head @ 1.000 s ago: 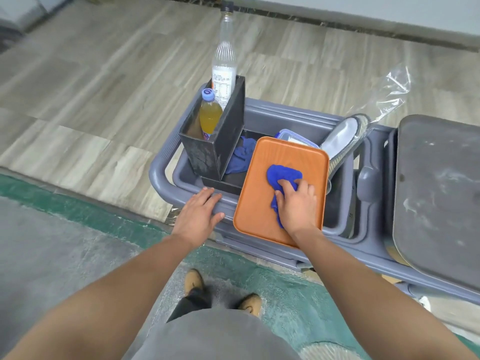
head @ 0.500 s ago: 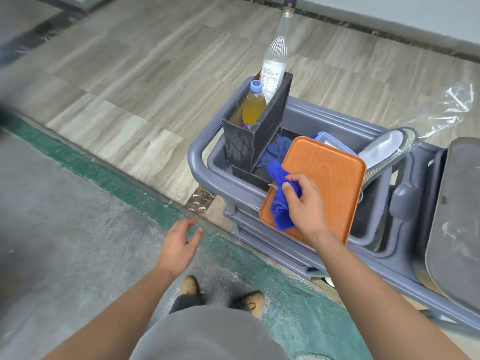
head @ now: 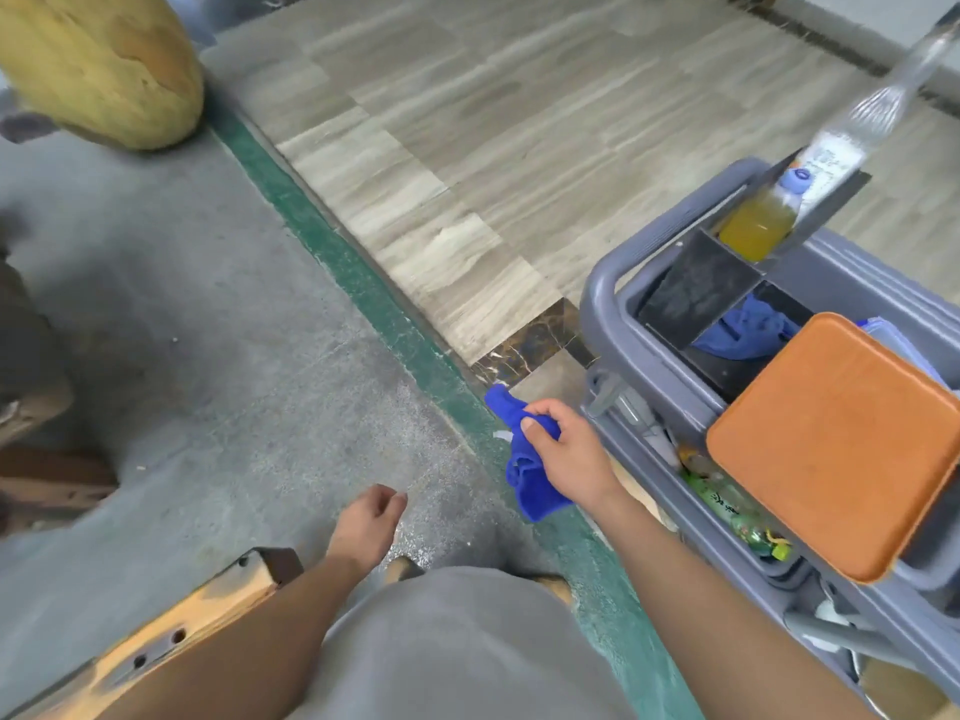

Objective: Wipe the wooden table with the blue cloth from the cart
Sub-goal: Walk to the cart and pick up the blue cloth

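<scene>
My right hand [head: 569, 454] grips a crumpled blue cloth [head: 524, 470], held in the air over the green floor strip, left of the grey cart [head: 597, 309]. My left hand [head: 369, 527] hangs lower and to the left, fingers loosely curled, holding nothing. A wooden edge with drilled holes [head: 171, 636] shows at the bottom left, beside my left forearm. A large yellowish wooden piece [head: 104, 59] stands at the top left. A second blue cloth [head: 743, 330] lies inside the cart.
On the cart rests an orange tray [head: 841, 439], with a black divider box [head: 696, 293] holding a bottle of yellow liquid [head: 758, 226] and a clear bottle [head: 857, 127]. Green bottles [head: 732, 511] lie on a lower shelf. Dark wooden shapes [head: 31, 387] stand at the left edge.
My right hand has lifted the blue cloth off the orange tray and carried it left, away from the cart. My left hand let go of the cart rim and dropped. The view swung left.
</scene>
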Motion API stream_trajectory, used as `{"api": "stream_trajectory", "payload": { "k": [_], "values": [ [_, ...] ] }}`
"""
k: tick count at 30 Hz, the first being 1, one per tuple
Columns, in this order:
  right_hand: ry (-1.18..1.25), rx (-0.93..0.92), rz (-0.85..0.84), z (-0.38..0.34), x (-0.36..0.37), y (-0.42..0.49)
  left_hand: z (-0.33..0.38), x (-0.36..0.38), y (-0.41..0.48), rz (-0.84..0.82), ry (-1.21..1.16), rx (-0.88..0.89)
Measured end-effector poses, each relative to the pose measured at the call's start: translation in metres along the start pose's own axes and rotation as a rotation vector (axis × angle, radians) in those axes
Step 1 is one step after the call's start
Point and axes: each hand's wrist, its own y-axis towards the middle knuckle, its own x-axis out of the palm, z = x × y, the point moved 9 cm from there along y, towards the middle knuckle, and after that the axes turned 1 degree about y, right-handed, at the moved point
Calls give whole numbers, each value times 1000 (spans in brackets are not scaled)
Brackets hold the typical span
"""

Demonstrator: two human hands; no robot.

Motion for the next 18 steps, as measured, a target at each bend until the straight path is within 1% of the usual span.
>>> {"api": "stream_trajectory", "payload": {
  "k": [5, 9, 12, 14, 18],
  "values": [
    [-215, 142, -180, 21, 95, 3, -97, -25, -15, -58, -78, -159],
    [-357, 191, -284, 27, 162, 1, -195, -45, -31, -76, -208, -329],
    [-451, 205, -320, 29, 196, 3, -261, -58, -45, -79, -259, -478],
    [-514, 214, -334, 30, 210, 8, -291, -66, -52, -67, -313, -546],
    [-606, 232, -314, 28, 223, 27, -315, -78, -53, -38, -395, -580]
  ]
}}
